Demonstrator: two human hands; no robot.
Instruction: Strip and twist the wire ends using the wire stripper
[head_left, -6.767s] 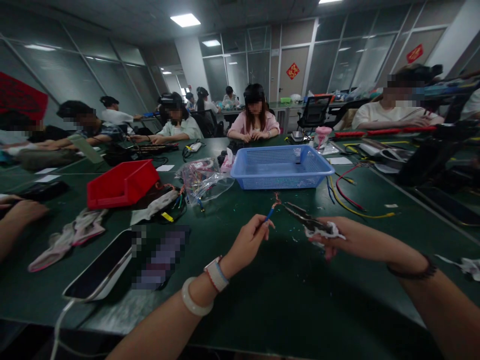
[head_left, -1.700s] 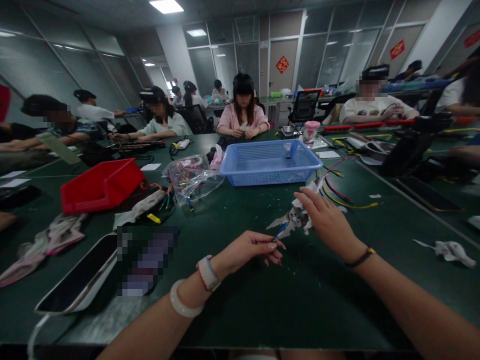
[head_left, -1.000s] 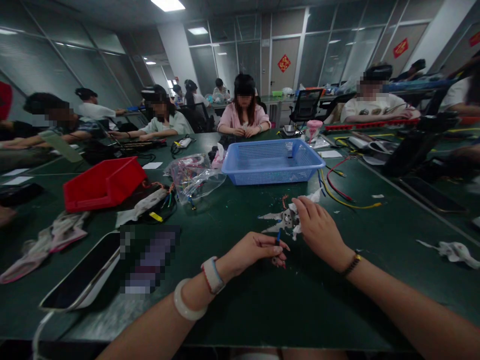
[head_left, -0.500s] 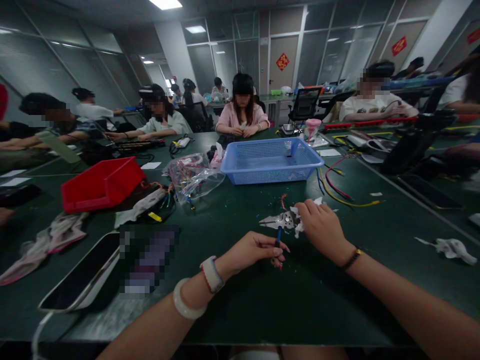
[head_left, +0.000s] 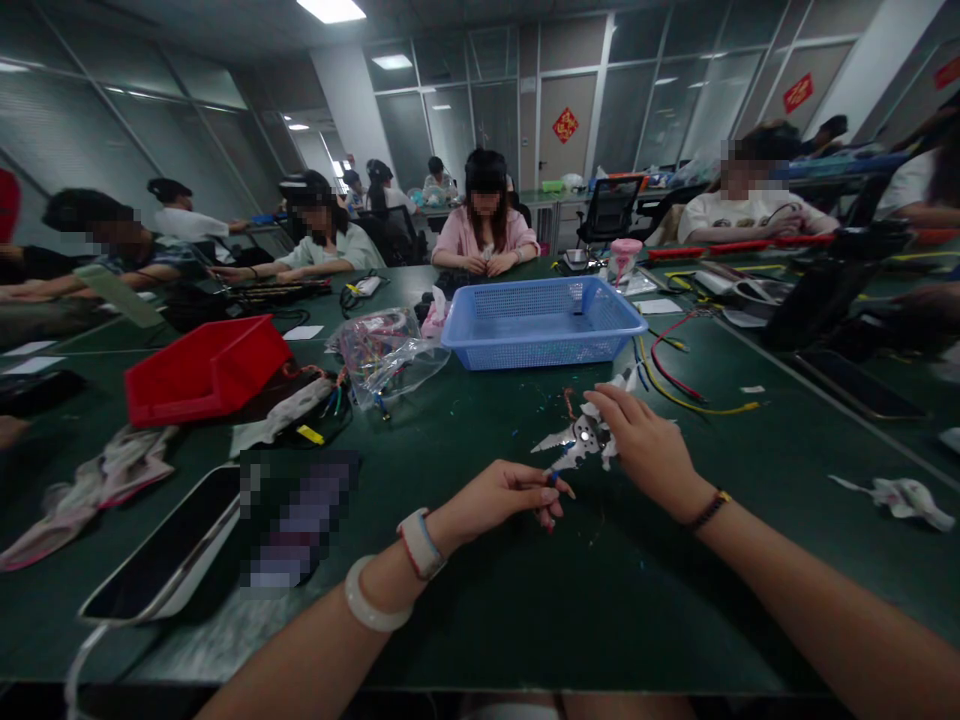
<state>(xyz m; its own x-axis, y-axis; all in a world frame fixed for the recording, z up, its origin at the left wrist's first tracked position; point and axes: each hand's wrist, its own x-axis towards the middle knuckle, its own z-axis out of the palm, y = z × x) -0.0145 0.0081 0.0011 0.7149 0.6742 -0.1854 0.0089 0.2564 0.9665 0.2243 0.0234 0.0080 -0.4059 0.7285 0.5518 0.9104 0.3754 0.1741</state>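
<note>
My left hand (head_left: 525, 492) pinches a short blue wire (head_left: 554, 478) between thumb and fingers, low over the green table (head_left: 480, 590). Metal wire-stripping pliers (head_left: 585, 436) are in my right hand (head_left: 646, 440), which wraps round their handles; white tissue-like material covers the handles. The plier jaws are spread apart and point left, the lower jaw right beside the blue wire. A braided copper-coloured strand (head_left: 568, 402) lies just behind the jaws, and small scraps are scattered around.
A blue basket (head_left: 544, 352) stands beyond my hands. Left of it are a clear bag of wires (head_left: 386, 350) and a red bin (head_left: 206, 375). Coloured wires (head_left: 675, 385) lie right; a phone-like device (head_left: 161, 550) lies front left. People sit opposite.
The plier jaws have opened wider, and the pliers have shifted slightly right. Less of the blue wire shows above my left fingers. My right hand has moved slightly.
</note>
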